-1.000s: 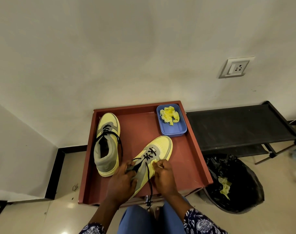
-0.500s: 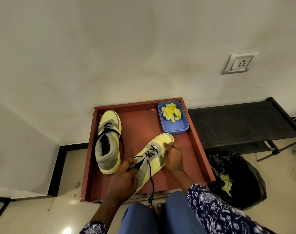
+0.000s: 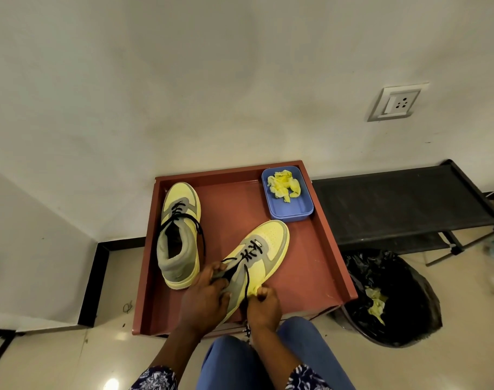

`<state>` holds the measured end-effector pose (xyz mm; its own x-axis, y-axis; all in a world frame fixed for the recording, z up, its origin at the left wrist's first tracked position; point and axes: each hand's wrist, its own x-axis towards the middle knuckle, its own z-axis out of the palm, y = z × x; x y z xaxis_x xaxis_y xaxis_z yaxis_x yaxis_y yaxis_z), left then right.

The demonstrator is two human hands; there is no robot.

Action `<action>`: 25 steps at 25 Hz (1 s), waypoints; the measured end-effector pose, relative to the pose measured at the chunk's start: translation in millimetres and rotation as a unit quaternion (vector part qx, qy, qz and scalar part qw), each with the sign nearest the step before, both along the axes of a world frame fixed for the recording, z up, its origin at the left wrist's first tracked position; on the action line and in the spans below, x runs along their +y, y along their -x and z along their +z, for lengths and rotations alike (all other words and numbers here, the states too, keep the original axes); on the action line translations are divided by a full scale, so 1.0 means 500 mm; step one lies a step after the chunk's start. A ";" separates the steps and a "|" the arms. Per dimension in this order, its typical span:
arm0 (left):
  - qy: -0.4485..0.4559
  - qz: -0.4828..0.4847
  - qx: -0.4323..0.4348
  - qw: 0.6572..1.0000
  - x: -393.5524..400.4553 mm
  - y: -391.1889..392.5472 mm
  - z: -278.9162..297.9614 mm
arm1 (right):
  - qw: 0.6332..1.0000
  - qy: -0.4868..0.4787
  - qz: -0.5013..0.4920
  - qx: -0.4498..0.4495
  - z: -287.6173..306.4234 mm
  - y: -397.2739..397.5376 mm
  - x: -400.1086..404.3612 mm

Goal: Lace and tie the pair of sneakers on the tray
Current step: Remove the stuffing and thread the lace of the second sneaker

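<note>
Two yellow and grey sneakers with black laces lie on a reddish-brown tray [image 3: 321, 249]. The left sneaker [image 3: 179, 235] rests flat with its toe toward the wall, its lace looping loosely down the right side. Toe pointing up and right, the right sneaker [image 3: 264, 256] lies angled, laced through its lower eyelets. My left hand [image 3: 205, 298] grips this sneaker's tongue and collar. My right hand [image 3: 262, 304] pinches something yellow at the shoe's right side near the heel, beside the hanging black lace [image 3: 246, 280]. The heel is hidden by my hands.
A blue tub [image 3: 289, 211] holding crumpled yellow paper sits at the tray's far right corner. A black folding rack [image 3: 395, 204] stands to the right, with a black-lined bin [image 3: 392, 299] in front of it. The wall with a socket [image 3: 396, 102] lies behind.
My right hand has come back from the sneaker's toe area to the heel side, where it now pinches near the collar. My left hand has kept its grip.
</note>
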<state>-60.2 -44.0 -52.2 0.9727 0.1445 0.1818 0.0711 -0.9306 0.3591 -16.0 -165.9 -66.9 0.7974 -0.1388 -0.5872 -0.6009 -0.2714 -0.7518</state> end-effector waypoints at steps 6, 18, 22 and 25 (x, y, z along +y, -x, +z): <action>0.007 0.000 0.014 1.000 0.004 0.000 0.000 | 0.992 -0.057 -0.075 0.082 -0.020 -0.006 0.011; 0.011 -0.017 0.011 1.000 0.003 0.001 0.005 | 0.990 0.012 -0.140 0.008 -0.015 -0.123 -0.016; 0.019 -0.018 0.011 1.000 0.005 0.004 0.002 | 0.990 0.047 -0.132 -0.022 0.007 -0.190 -0.029; 0.027 -0.020 0.006 0.999 0.006 0.002 -0.001 | 0.992 0.072 -0.089 -0.060 0.023 -0.247 -0.037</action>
